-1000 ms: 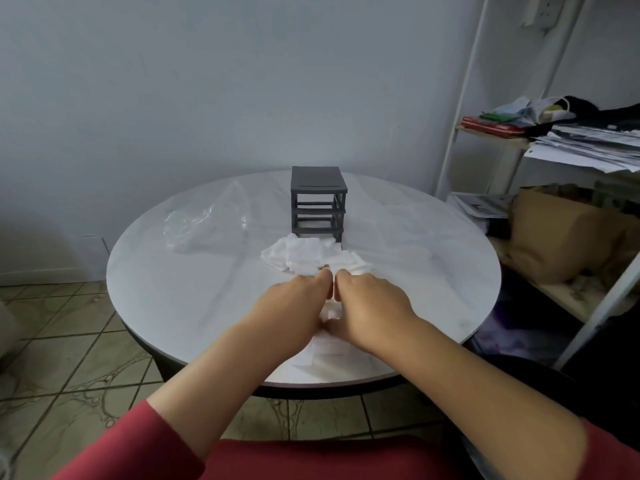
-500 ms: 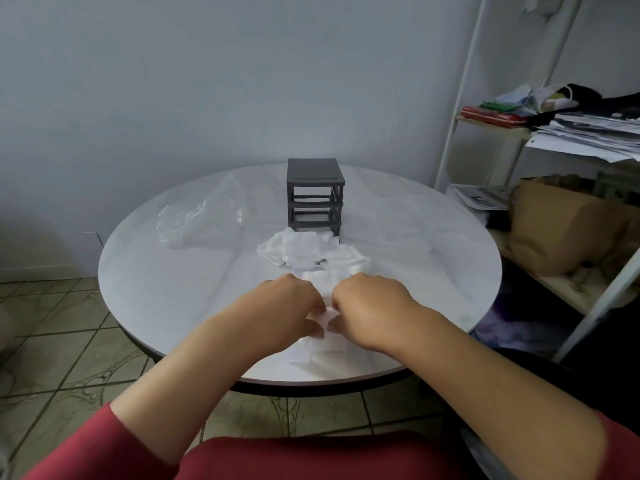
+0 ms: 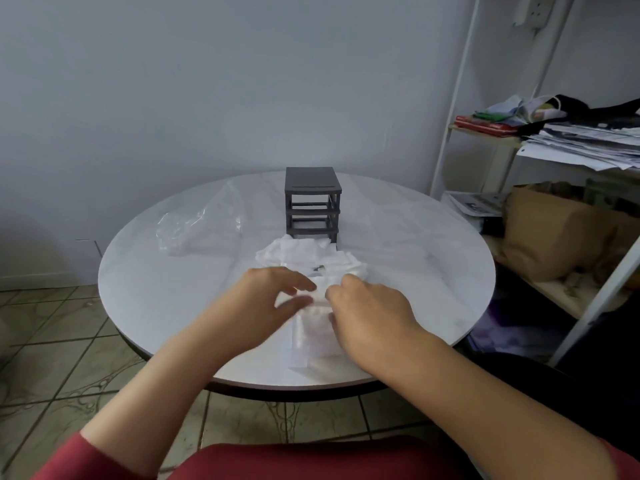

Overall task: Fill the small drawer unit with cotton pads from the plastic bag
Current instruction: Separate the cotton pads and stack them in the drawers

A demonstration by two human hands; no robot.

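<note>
The dark grey drawer unit (image 3: 312,202) stands at the middle of the round table (image 3: 166,289), its slots open and hollow toward me. A loose heap of white cotton pads (image 3: 304,254) lies just in front of it. The crumpled clear plastic bag (image 3: 194,226) lies to the left of the unit. My left hand (image 3: 270,299) and my right hand (image 3: 370,306) meet at the near side of the heap, and each pinches cotton pads between curled fingers and thumb. Under them sits a pale, translucent boxy thing (image 3: 311,341), perhaps a drawer; my hands hide part of it.
To the right of the table stands a white metal shelf (image 3: 450,133) carrying paper stacks (image 3: 585,143), cloth and a brown paper bag (image 3: 554,233). A tiled floor (image 3: 52,341) lies to the left and below. The table's front rim is close to my body.
My hands have drawn slightly apart, and my left fingers have loosened and spread around the pads. The view has tilted a little.
</note>
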